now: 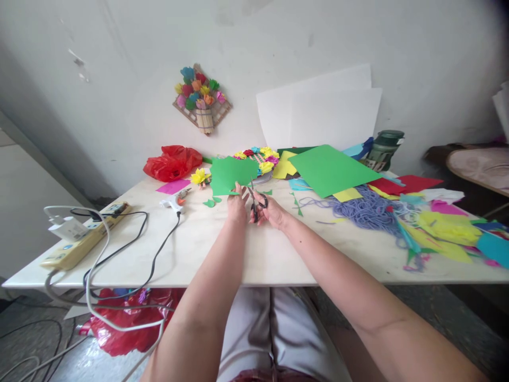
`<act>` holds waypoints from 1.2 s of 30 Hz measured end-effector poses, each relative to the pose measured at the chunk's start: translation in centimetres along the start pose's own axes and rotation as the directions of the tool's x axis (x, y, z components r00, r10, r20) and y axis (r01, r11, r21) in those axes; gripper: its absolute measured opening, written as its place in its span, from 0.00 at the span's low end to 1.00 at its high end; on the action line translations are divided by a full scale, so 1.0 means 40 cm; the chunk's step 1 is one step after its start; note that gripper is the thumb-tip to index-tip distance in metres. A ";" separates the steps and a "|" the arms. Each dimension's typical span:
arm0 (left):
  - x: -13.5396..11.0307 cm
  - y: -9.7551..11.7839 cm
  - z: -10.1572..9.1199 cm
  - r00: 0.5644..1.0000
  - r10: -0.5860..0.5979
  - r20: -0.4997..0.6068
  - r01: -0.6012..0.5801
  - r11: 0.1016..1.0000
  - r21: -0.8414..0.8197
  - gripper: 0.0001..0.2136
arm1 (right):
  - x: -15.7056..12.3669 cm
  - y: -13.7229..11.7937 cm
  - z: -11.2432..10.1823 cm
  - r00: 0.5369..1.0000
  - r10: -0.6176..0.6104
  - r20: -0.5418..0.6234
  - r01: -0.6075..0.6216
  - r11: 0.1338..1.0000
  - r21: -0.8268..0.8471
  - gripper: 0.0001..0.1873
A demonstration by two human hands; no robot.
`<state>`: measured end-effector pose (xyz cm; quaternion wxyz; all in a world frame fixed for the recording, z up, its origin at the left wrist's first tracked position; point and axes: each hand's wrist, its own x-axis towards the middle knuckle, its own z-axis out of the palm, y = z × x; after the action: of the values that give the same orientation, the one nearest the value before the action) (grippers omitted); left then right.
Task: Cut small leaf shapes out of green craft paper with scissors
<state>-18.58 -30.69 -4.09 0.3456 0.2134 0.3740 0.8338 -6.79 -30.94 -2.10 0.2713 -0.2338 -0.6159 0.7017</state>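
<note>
Green paper (pixel 230 174) extends forward from the left hand (pixel 237 201) holding its edge.

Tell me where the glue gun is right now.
In the head view, the glue gun lies on the table, left of the left hand, on the near side of the pink paper.

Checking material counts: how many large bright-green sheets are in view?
2: a smaller green sheet in the left hand, and a bigger green sheet to its right. Others may be hidden.
</note>
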 end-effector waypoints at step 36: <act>0.025 0.038 -0.020 0.974 -0.206 0.093 0.218 0.963 -0.156 0.04 | 0.002 -0.023 -0.171 0.978 0.079 0.193 -0.006 0.936 -0.352 0.12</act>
<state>-20.39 -31.06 -3.31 0.4633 0.1743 0.3111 0.8113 -2.23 -25.75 -2.08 0.1456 -0.2185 -0.7499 0.6072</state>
